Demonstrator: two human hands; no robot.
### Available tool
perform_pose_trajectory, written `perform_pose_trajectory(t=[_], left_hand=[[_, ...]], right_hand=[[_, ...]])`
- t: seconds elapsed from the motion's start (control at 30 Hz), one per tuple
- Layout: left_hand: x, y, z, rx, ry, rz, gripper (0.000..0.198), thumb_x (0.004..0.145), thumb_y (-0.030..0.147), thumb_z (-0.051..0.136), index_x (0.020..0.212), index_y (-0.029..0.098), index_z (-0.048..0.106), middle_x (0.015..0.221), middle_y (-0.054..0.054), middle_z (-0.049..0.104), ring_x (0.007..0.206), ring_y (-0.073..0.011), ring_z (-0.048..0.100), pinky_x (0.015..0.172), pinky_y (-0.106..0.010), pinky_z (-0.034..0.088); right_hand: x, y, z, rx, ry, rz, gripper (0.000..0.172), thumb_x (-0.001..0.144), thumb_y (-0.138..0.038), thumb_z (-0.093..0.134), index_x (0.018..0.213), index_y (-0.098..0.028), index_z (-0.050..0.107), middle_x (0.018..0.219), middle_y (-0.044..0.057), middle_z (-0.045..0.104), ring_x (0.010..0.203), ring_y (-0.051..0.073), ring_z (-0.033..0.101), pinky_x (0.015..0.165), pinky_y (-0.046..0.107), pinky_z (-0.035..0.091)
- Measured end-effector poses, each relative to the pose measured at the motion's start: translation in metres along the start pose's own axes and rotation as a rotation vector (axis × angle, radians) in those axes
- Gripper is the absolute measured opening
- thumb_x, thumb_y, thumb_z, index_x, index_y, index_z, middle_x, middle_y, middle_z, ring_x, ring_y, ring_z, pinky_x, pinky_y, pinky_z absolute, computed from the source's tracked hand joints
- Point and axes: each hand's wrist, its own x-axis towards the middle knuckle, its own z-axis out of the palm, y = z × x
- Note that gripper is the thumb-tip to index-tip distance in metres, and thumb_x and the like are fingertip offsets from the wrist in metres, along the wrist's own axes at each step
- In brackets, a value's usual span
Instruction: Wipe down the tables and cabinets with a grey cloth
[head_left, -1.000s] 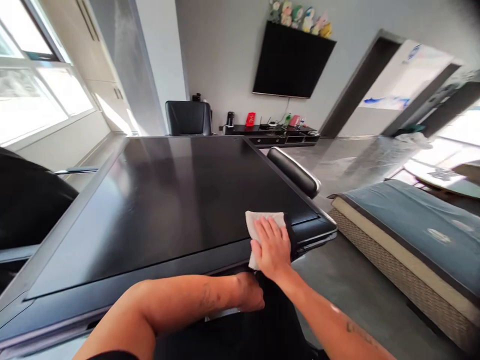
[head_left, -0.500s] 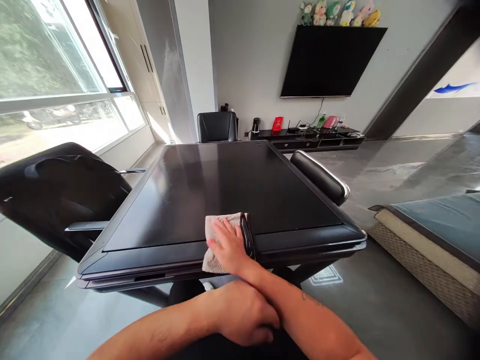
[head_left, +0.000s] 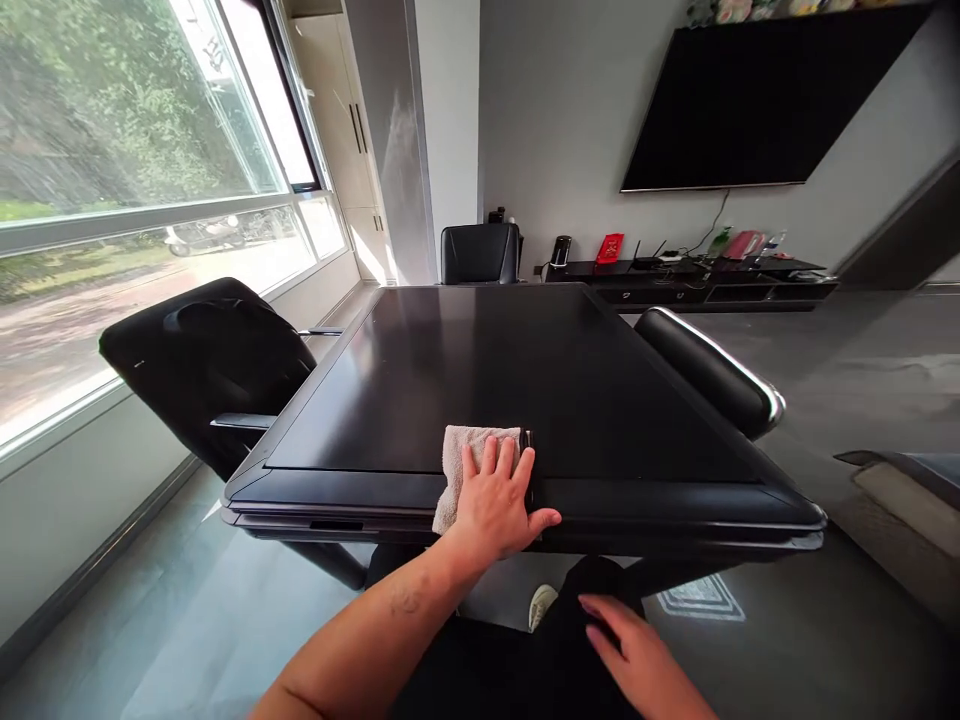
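- Our left hand (head_left: 495,505) now lies on the towel (head_left: 459,470). In the earlier frame our right hand had this place, and the left hand was low, below it.
- The left hand is open and palm down, with the fingers a little apart. It presses the towel from above and does not clamp it.
- Our right hand (head_left: 626,645) has come away from the towel and is now low, above our dark trousers (head_left: 510,670). It is open, with the fingers loosely together, and it holds nothing. We cannot tell if it touches the trousers.
- The towel is beige and folded. It sits on the near edge of the table (head_left: 487,380), a little left of the middle, and its lower part hangs over this edge. It is further left than in the earlier frame. A narrow dark strip lies along its right side, but we cannot tell what this is.
- The table has a glossy black top and a black frame. Soft light reflects on its far half.
- Below the table edge, a pale shoe (head_left: 543,606) shows above the grey floor (head_left: 195,620).
- Black chairs (head_left: 206,365) stand at the left, far and right sides of the table.
- Behind them, a low black cabinet (head_left: 697,290) stands under a wall television (head_left: 750,100). A red box (head_left: 610,247) is on the cabinet. At the left, a large window (head_left: 135,130) shows trees.
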Motion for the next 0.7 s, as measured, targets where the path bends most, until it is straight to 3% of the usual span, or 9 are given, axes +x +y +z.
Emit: perform_pose_trajectory(t=[0.1,0.13,0.2,0.33,0.47,0.6,0.7], left_hand=[[-0.003,-0.008,-0.002,-0.024,0.015,0.027,0.102,0.098,0.088,0.051,0.175,0.022,0.037,0.178,-0.022,0.039,0.166,-0.0517,0.028,0.129,-0.086,0.023],[-0.004,-0.012,-0.004,-0.025,0.011,0.035,0.103,0.098,0.088,0.05,0.176,0.021,0.036,0.179,-0.022,0.039,0.166,-0.0508,0.028,0.13,-0.085,0.023],[-0.007,-0.021,-0.009,-0.026,0.0,0.045,0.106,0.098,0.089,0.047,0.176,0.018,0.034,0.18,-0.021,0.037,0.167,-0.0485,0.028,0.132,-0.08,0.022],[-0.02,-0.052,-0.022,-0.028,-0.028,0.018,0.115,0.096,0.094,0.042,0.176,0.013,0.031,0.181,-0.02,0.037,0.169,-0.0444,0.027,0.136,-0.073,0.02],[-0.049,-0.103,-0.042,0.026,-0.028,-0.085,0.114,0.097,0.094,0.043,0.176,0.013,0.033,0.18,-0.02,0.038,0.169,-0.0434,0.028,0.138,-0.069,0.019],[-0.098,-0.166,-0.064,0.144,-0.005,-0.306,0.101,0.103,0.084,0.046,0.177,0.018,0.033,0.182,-0.016,0.036,0.17,-0.0398,0.027,0.141,-0.063,0.015],[-0.138,-0.214,-0.081,0.226,-0.014,-0.516,0.093,0.107,0.077,0.041,0.179,0.019,0.03,0.184,-0.013,0.031,0.172,-0.0371,0.022,0.141,-0.061,0.011]], right_hand=[[0.003,0.031,0.035,-0.34,-0.306,0.155,0.073,0.087,-0.039,0.062,0.159,-0.028,0.067,0.178,0.007,0.046,0.169,0.036,0.035,0.138,0.055,0.032],[0.01,0.037,0.042,-0.413,-0.34,0.165,0.075,0.09,-0.042,0.06,0.164,-0.03,0.062,0.182,0.005,0.037,0.173,0.036,0.025,0.139,0.059,0.028],[0.027,0.046,0.05,-0.504,-0.329,0.18,0.072,0.098,-0.05,0.051,0.168,-0.033,0.055,0.185,0.003,0.03,0.175,0.035,0.017,0.138,0.064,0.024],[0.063,0.062,0.058,-0.634,-0.212,0.237,0.069,0.103,-0.054,0.041,0.166,-0.031,0.059,0.185,0.005,0.033,0.174,0.034,0.02,0.135,0.067,0.027],[0.082,0.077,0.069,-0.734,-0.151,0.318,0.072,0.103,-0.056,0.032,0.166,-0.031,0.057,0.186,0.005,0.029,0.175,0.032,0.019,0.129,0.071,0.033],[0.091,0.087,0.072,-0.705,-0.114,0.417,0.083,0.101,-0.064,0.022,0.171,-0.031,0.049,0.189,0.005,0.023,0.175,0.036,0.017,0.123,0.075,0.037],[0.099,0.096,0.067,-0.606,-0.041,0.465,0.085,0.099,-0.066,0.02,0.171,-0.031,0.049,0.186,0.007,0.03,0.169,0.043,0.032,0.122,0.076,0.04]])
